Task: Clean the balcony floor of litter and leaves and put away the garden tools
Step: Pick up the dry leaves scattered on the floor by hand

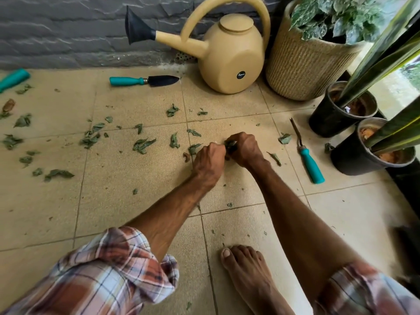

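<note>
Leaves (230,144) in right hand (244,149), black pots (325,123) near

Both my forearms reach forward and down. My left hand (208,162) and right hand (244,149) sit close together, fingers curled under. My right fingers pinch green leaves (230,144); whether my left fingers hold anything is hidden.

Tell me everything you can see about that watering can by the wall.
The watering can is tan, plastic by its look, with a round body, a flat round lid, a tall arched handle and a long spout ending in a black flared rose pointing left. A small black round label sits low on its side. It stands on the tiled floor by the grey stone wall, close against a ribbed planter. A trowel has its tip just left of its base.
</note>
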